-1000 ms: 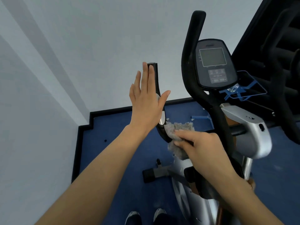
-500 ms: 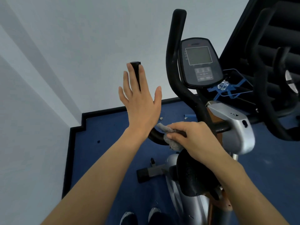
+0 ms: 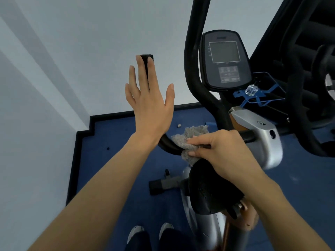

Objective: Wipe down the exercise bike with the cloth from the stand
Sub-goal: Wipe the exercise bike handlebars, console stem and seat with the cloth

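Bare forearms [image 3: 108, 187], dark trousers [image 3: 139, 242], pale-toed shoes [image 3: 135, 230].

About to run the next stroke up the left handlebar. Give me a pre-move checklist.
1. Cloth held: right grip pinches the grey cloth: ok.
2. Cloth on bar: draped over the lower bend of the left handlebar: ok.
3. Bar steadied: left grip is open and flat in front of the upright section; contact: cannot tell.
4. Upward stroke path: left grip covers it: not ok.
5. Bar surface clean: cannot tell.
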A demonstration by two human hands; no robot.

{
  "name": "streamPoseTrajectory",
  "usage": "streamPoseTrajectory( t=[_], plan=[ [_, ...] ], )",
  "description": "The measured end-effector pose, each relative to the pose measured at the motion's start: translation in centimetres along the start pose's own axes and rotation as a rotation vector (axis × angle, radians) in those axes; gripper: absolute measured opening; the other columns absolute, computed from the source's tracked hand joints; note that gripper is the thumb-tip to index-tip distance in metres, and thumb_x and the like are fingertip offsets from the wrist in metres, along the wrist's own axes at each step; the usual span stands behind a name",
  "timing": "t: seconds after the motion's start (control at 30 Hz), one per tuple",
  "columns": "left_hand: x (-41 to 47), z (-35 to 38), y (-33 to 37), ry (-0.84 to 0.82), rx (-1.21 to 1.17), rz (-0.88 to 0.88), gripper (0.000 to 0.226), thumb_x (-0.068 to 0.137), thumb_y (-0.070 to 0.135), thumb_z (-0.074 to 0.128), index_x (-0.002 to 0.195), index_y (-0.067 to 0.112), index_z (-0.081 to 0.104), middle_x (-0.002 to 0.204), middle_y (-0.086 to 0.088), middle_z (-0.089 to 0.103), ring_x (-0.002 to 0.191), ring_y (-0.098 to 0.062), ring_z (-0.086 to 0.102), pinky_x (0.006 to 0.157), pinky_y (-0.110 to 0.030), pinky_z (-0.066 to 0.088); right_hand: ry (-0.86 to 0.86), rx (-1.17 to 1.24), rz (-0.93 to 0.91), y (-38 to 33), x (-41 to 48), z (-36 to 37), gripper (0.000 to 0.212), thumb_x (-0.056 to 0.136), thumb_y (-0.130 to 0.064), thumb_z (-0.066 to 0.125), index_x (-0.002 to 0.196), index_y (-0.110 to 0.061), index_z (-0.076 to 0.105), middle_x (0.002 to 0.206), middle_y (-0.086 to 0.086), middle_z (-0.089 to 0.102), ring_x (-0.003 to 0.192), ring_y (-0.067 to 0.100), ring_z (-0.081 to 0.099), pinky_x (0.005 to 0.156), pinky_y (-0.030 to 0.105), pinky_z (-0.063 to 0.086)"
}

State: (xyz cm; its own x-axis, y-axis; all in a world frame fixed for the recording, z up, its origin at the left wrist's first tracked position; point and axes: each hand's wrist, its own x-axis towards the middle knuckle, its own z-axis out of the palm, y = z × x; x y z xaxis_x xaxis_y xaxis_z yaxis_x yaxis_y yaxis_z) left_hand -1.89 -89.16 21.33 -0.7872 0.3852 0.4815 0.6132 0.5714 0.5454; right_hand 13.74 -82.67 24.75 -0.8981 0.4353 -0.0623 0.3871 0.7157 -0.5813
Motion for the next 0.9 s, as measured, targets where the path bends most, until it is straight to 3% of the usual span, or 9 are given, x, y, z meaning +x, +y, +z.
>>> streamPoseTrajectory(
  t=[0.07, 0.13, 0.27, 0.4, 0.53, 0.67, 0.77, 0.83, 0.9],
  plan=[
    [-0.1, 0.0, 0.0, 0.005, -0.004, -0.005, 0.065, 0.095, 0.043, 0.027, 0.149, 0.014, 0.005, 0.157, -0.007, -0.001, 0.144, -0.027, -0.003, 0.114, -0.047, 0.0, 0.024, 0.045, -0.063, 0.6, -0.3, -0.5, 0.027, 0.076, -0.019, 0.072, 0.102, -0.025, 0.071, 0.097, -0.006, 0.073, 0.092, 0.001, 0.059, 0.076, -0.001, 0.037],
    [-0.2, -0.1, 0.1, 0.002, 0.008, -0.004, 0.066, 0.094, 0.044, 0.027, 0.149, 0.015, 0.004, 0.157, -0.007, -0.001, 0.144, -0.027, -0.004, 0.114, -0.047, -0.001, 0.184, 0.081, -0.156, 1.4, -0.7, -0.9, 0.03, 0.076, -0.008, 0.072, 0.103, -0.021, 0.071, 0.099, -0.01, 0.07, 0.099, -0.004, 0.056, 0.083, -0.001, 0.038],
    [-0.4, -0.1, 0.3, 0.005, 0.022, 0.003, 0.066, 0.095, 0.044, 0.026, 0.149, 0.015, 0.004, 0.157, -0.008, -0.001, 0.144, -0.027, -0.004, 0.114, -0.047, 0.0, 0.398, -0.017, -0.255, 2.6, -1.3, -1.3, 0.034, 0.075, -0.001, 0.072, 0.106, -0.014, 0.069, 0.111, -0.007, 0.064, 0.111, 0.0, 0.051, 0.099, 0.014, 0.038],
    [-0.4, 0.0, 0.1, 0.004, 0.031, 0.003, 0.066, 0.095, 0.045, 0.025, 0.149, 0.015, 0.004, 0.157, -0.007, -0.001, 0.144, -0.027, -0.004, 0.114, -0.047, 0.001, 0.24, -0.141, -0.265, 2.7, -1.0, -0.8, 0.034, 0.073, -0.005, 0.074, 0.105, -0.015, 0.069, 0.11, 0.002, 0.069, 0.103, 0.012, 0.063, 0.097, 0.021, 0.04],
    [-0.4, 0.0, 0.1, 0.014, 0.02, 0.002, 0.065, 0.095, 0.044, 0.026, 0.149, 0.015, 0.004, 0.158, -0.007, -0.001, 0.144, -0.027, -0.004, 0.114, -0.047, 0.001, 0.041, -0.197, -0.167, 1.8, -0.4, -0.7, 0.032, 0.078, -0.009, 0.07, 0.109, -0.017, 0.068, 0.116, 0.0, 0.067, 0.112, 0.016, 0.058, 0.1, 0.029, 0.041],
    [-0.4, -0.1, 0.1, 0.011, 0.003, -0.003, 0.065, 0.095, 0.044, 0.025, 0.149, 0.015, 0.004, 0.158, -0.006, -0.001, 0.144, -0.026, -0.004, 0.115, -0.046, 0.001, 0.068, -0.1, -0.034, 1.8, -1.0, -0.6, 0.03, 0.081, -0.014, 0.068, 0.109, -0.024, 0.067, 0.112, -0.004, 0.068, 0.11, 0.007, 0.058, 0.095, 0.009, 0.032],
    [-0.3, 0.0, 0.1, 0.024, -0.018, -0.008, 0.066, 0.095, 0.045, 0.025, 0.149, 0.015, 0.004, 0.158, -0.005, 0.0, 0.144, -0.025, -0.003, 0.115, -0.046, 0.002, 0.076, -0.036, -0.01, 1.8, -1.0, -1.5, 0.025, 0.078, -0.024, 0.069, 0.101, -0.034, 0.069, 0.081, -0.007, 0.073, 0.078, -0.002, 0.062, 0.072, 0.005, 0.042],
    [-0.2, 0.1, 0.1, 0.027, -0.028, -0.008, 0.065, 0.095, 0.045, 0.025, 0.149, 0.015, 0.004, 0.158, -0.005, 0.0, 0.144, -0.025, -0.002, 0.115, -0.046, 0.003, 0.152, -0.026, -0.036, 1.6, -0.5, -1.4, 0.019, 0.079, -0.023, 0.069, 0.096, -0.03, 0.072, 0.067, -0.003, 0.069, 0.063, 0.004, 0.061, 0.062, 0.01, 0.044],
    [-0.1, 0.0, 0.1, 0.033, -0.024, -0.005, 0.065, 0.095, 0.044, 0.026, 0.149, 0.015, 0.004, 0.158, -0.006, 0.001, 0.144, -0.025, -0.001, 0.115, -0.045, 0.003, 0.191, -0.021, 0.0, 1.2, -0.2, -0.8, 0.015, 0.08, -0.023, 0.069, 0.094, -0.026, 0.073, 0.072, 0.004, 0.07, 0.069, 0.014, 0.062, 0.069, 0.022, 0.049]
  ],
)
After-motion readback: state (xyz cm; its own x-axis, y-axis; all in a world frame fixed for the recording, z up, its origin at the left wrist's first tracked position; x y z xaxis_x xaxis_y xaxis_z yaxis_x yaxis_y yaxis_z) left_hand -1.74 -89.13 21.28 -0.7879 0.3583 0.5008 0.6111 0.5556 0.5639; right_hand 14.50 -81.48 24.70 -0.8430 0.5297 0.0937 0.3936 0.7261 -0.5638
